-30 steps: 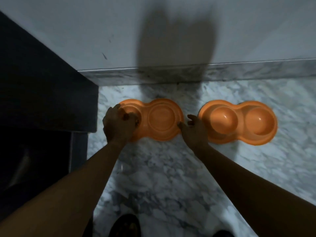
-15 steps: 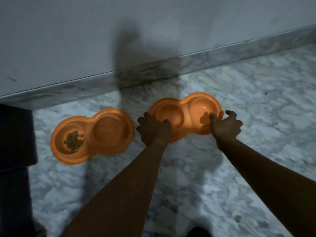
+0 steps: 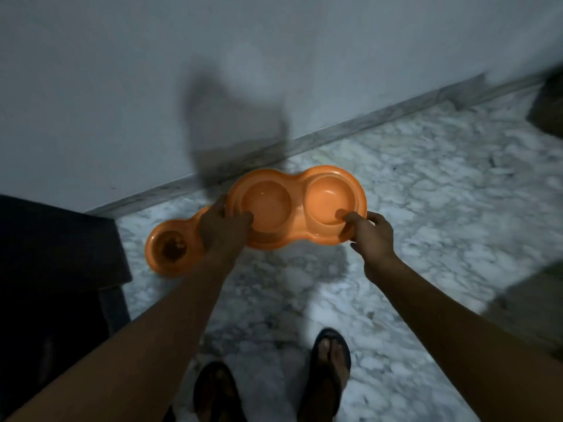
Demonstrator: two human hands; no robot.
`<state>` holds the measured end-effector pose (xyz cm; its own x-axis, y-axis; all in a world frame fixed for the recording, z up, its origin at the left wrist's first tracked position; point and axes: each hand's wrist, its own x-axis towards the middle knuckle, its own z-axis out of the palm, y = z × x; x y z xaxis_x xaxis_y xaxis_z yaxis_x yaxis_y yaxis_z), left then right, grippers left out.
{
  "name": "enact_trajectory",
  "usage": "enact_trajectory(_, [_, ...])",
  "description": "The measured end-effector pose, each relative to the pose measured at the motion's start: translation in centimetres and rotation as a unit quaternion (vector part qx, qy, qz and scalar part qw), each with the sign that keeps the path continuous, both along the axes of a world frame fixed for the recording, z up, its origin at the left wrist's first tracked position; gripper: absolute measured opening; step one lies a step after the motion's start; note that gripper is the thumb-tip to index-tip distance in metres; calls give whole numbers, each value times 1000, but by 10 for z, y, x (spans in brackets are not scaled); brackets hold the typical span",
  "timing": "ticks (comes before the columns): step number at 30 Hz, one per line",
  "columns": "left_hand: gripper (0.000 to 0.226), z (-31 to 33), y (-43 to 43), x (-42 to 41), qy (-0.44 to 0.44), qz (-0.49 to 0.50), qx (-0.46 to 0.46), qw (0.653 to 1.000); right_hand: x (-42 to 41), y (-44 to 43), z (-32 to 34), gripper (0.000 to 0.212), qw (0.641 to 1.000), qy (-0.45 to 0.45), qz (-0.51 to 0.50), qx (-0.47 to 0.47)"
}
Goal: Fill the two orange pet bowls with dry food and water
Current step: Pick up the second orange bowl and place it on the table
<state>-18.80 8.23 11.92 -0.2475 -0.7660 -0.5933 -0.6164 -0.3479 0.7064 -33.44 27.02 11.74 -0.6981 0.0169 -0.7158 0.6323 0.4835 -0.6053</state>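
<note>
Lifted since half a second ago: orange plastic double-welled pet bowl [image 3: 297, 205], now raised off grey-white marble floor [image 3: 426, 190] and held level between both hands. Left hand [image 3: 224, 229] clamped on its left end, thumb hooked over the rim into the left well. Right hand [image 3: 370, 233] pinching the right rim, thumb inside the right well, fingers beneath. Both wells bare. Down-left of the left grip, partly hidden behind that wrist, second orange double bowl [image 3: 170, 249] resting on the floor with brown dry food [image 3: 170, 248] in its visible well. Below the grips, sandalled feet [image 3: 330, 370]
</note>
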Motion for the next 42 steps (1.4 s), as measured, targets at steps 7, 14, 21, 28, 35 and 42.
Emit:
enact_trajectory(7, [51,268,-10,85,40,-20,-51,998,72,0,276,58,996,-13,75,-50])
enact_trajectory(14, [32,514,-15,216,103,-40,-166,980,165,-10,504,43,978,22,159,-133])
enact_trajectory(21, [41,647,-25,383,100,80,-209,970,286,-60,628,37,941,52,271,-196])
enact_trajectory(28, [44,715,-52,546,82,126,-282,948,438,-124,685,38,904,88,351,-227])
enact_trajectory(35, [55,719,-121,759,38,147,-296,943,640,-215,678,37,891,72,373,-248])
enact_trajectory(42, [68,690,-201,902,-9,124,-248,961,788,-298,649,45,898,56,369,-235])
